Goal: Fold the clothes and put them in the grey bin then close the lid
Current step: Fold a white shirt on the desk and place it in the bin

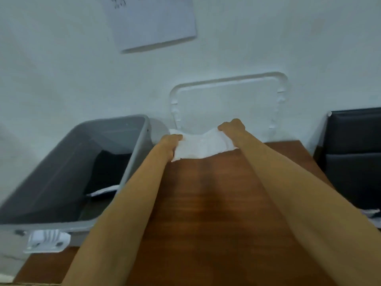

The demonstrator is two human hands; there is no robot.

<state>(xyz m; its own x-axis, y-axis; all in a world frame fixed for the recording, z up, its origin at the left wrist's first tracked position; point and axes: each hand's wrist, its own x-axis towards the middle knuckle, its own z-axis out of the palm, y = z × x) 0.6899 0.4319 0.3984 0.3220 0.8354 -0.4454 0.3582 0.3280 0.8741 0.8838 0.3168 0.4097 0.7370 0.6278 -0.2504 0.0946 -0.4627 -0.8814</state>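
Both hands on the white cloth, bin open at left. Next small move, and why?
Probably carry the white cloth left into the grey bin: left hand and right hand grip its ends, it looks folded, the bin stands open.

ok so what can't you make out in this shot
Head view only:
1. Writing on the white paper sheet: cut by top edge, blurred.
2. The dark clothes in the grey plastic bin: its own wall covers part.
3. Folds of the white cloth: blurred.
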